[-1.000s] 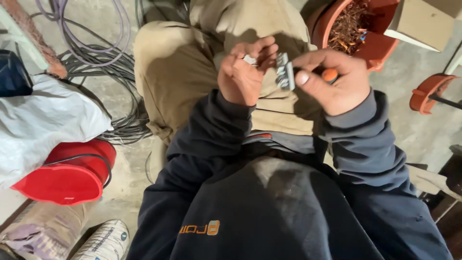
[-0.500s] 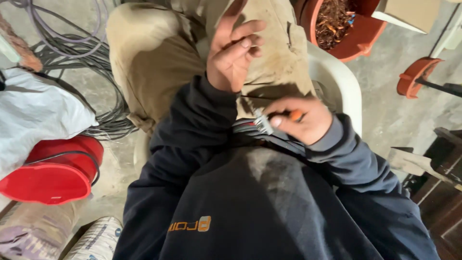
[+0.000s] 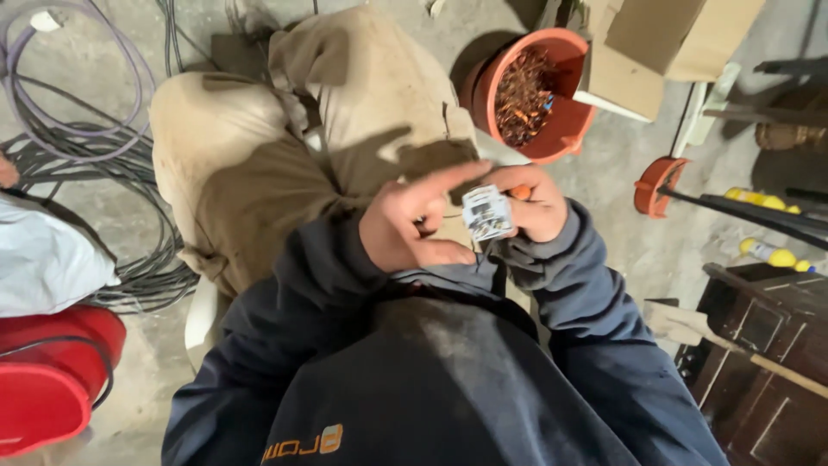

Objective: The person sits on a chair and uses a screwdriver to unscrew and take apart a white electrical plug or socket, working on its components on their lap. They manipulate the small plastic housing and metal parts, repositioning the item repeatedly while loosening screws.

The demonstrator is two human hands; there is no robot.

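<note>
Both hands meet above the lap: left hand with forefinger extended, right hand with fingers curled closed.

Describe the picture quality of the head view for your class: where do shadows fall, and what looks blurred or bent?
Head view: light is soft; the left hand throws a sharp dark shadow on the tan trousers; the small grey part in the right hand is slightly blurred, detail unreadable; wide-lens bending curves the edges near the red bucket.

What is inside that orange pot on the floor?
The orange pot holds a heap of reddish-brown bits with some orange and blue pieces. What lies beneath the heap is covered.
</note>
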